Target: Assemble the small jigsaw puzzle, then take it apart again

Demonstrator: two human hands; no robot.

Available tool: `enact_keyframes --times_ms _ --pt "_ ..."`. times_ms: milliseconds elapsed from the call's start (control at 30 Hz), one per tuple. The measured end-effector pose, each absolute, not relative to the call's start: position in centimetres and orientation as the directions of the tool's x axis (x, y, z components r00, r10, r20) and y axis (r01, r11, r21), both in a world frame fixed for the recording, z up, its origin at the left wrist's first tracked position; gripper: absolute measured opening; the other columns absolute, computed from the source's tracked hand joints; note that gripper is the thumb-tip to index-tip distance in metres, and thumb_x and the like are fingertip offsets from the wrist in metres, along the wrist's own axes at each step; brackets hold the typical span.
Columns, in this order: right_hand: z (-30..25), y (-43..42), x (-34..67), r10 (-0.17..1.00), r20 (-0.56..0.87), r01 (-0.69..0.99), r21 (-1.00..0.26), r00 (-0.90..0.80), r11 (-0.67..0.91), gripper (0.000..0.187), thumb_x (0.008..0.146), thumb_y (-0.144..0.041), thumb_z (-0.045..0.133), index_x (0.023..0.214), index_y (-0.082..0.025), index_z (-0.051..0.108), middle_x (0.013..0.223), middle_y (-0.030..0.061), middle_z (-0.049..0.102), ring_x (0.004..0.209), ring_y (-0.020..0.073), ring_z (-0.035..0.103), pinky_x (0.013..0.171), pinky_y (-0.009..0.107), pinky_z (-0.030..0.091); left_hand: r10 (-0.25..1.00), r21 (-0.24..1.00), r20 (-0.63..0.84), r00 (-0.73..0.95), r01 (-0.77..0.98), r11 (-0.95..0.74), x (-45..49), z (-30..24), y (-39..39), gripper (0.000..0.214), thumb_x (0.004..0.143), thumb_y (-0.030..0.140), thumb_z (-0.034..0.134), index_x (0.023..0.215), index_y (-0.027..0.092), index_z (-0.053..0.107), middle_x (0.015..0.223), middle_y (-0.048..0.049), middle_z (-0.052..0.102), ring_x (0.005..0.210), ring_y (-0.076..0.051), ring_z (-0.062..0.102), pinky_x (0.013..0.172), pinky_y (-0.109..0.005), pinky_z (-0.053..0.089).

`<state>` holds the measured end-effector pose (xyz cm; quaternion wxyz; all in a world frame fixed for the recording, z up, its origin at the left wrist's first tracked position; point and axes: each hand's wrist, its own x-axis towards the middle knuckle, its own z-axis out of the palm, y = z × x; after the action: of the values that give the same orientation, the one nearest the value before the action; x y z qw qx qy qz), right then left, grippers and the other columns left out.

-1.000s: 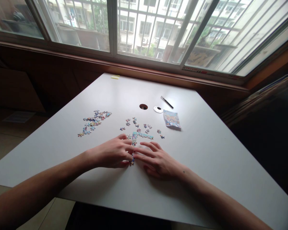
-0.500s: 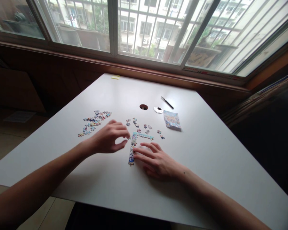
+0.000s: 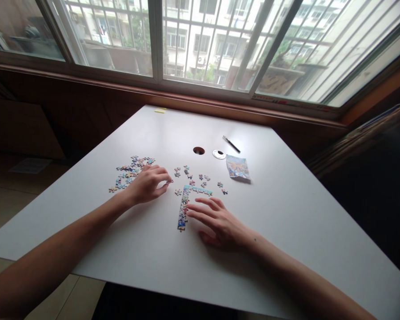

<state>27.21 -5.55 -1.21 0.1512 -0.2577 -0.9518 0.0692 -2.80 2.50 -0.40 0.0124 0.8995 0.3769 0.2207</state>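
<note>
An L-shaped run of joined puzzle pieces [image 3: 184, 208] lies on the white table [image 3: 286, 209]. My right hand [image 3: 216, 220] rests flat beside it, fingers stretched out, tips close to the strip's right edge. My left hand [image 3: 148, 182] is farther left, its thumb and fingers pinched on a small loose puzzle piece [image 3: 169, 181]. Several loose pieces [image 3: 200, 178] lie scattered just beyond the strip, and a larger heap of pieces [image 3: 128, 172] lies behind my left hand.
A small printed picture card [image 3: 238, 167] lies right of the loose pieces. Behind it are a round cable hole [image 3: 198, 150], its white cap [image 3: 219, 154] and a black pen [image 3: 231, 144]. A yellow note [image 3: 160, 110] sits at the far edge, under the window.
My left hand has left the joined strip and moved up and to the left, closing its fingers on a loose piece. My right hand has stayed beside the strip.
</note>
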Motion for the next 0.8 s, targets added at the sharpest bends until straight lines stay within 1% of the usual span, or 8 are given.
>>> enact_keyframes --times_ms 67,167,267,333,433,500,667,800 --pt "-1.8 -5.0 27.7 0.599 0.374 0.561 -0.219 -0.708 0.799 0.048 0.087 -0.022 0.055 0.135 -0.024 0.053 0.135 0.0069 0.061 0.127 0.0278 0.05 0.105 0.047 0.034 0.723 0.195 0.381 0.576 0.715 -0.672 -2.9 -0.5 2.6 0.015 0.09 0.022 0.055 0.095 0.022 0.069 0.1 -0.0045 0.069 0.094 -0.022 0.059 0.09 -0.04 0.038" --pt "-2.6 -3.7 28.9 0.75 0.501 0.745 -0.27 -0.432 0.61 0.03 0.087 -0.016 0.053 0.114 -0.024 0.062 0.114 0.0058 0.07 0.111 0.0266 0.058 0.098 0.045 0.036 0.792 0.23 0.382 0.475 0.782 -0.58 -3.2 -0.8 2.9 0.015 0.09 0.025 0.056 0.095 0.021 0.069 0.101 -0.0053 0.069 0.094 -0.023 0.058 0.092 -0.042 0.04" --pt "-3.0 -2.4 30.1 0.831 0.512 0.855 -0.311 -0.218 0.416 0.02 0.084 -0.016 0.053 0.099 -0.022 0.065 0.1 0.0053 0.07 0.099 0.0263 0.059 0.09 0.042 0.036 0.803 0.25 0.381 0.458 0.785 -0.567 -3.3 -1.2 3.1 0.019 0.09 0.028 0.057 0.101 0.022 0.071 0.103 -0.0055 0.068 0.095 -0.024 0.057 0.095 -0.044 0.039" --pt "-3.2 -1.9 30.6 0.861 0.491 0.879 -0.341 -0.137 0.334 0.017 0.083 -0.017 0.054 0.095 -0.022 0.065 0.093 0.0046 0.069 0.092 0.0254 0.059 0.085 0.04 0.036 0.788 0.25 0.368 0.493 0.764 -0.594 -3.1 -1.5 3.2 0.023 0.091 0.029 0.057 0.109 0.024 0.071 0.105 -0.0056 0.067 0.097 -0.023 0.057 0.095 -0.043 0.039" --pt "-3.3 -1.7 30.7 0.877 0.47 0.892 -0.348 -0.101 0.289 0.017 0.081 -0.018 0.054 0.093 -0.022 0.066 0.087 0.0039 0.067 0.088 0.0249 0.057 0.083 0.039 0.035 0.754 0.237 0.348 0.557 0.726 -0.646 -2.8 -1.9 3.1 0.027 0.094 0.027 0.055 0.116 0.029 0.069 0.107 -0.0059 0.065 0.098 -0.023 0.057 0.093 -0.042 0.041" --pt "-3.4 -1.7 30.7 0.884 0.46 0.895 -0.352 -0.088 0.273 0.018 0.08 -0.019 0.054 0.093 -0.022 0.065 0.086 0.0038 0.066 0.087 0.0249 0.057 0.082 0.038 0.035 0.739 0.238 0.345 0.579 0.707 -0.666 -2.7 -2.0 3.1 0.026 0.095 0.025 0.053 0.114 0.029 0.07 0.108 -0.0061 0.064 0.098 -0.022 0.057 0.091 -0.04 0.042" --pt "-3.6 -1.3 31.1 0.918 0.395 0.871 -0.436 -0.043 0.228 0.018 0.077 -0.021 0.053 0.091 -0.022 0.065 0.083 0.0033 0.065 0.083 0.0244 0.057 0.079 0.037 0.036 0.74 0.341 0.306 0.598 0.657 -0.672 -3.5 -1.7 3.8 0.022 0.096 0.032 0.055 0.104 0.023 0.073 0.104 -0.0073 0.066 0.094 -0.021 0.059 0.087 -0.038 0.046" --pt "-3.8 -1.1 31.4 0.924 0.381 0.849 -0.478 -0.032 0.227 0.018 0.076 -0.021 0.052 0.089 -0.021 0.064 0.081 0.0034 0.064 0.079 0.0236 0.057 0.077 0.036 0.039 0.692 0.387 0.278 0.666 0.581 -0.715 -4.6 -1.3 4.5 0.027 0.095 0.022 0.051 0.107 0.027 0.075 0.103 -0.0064 0.068 0.091 -0.017 0.061 0.084 -0.034 0.048"
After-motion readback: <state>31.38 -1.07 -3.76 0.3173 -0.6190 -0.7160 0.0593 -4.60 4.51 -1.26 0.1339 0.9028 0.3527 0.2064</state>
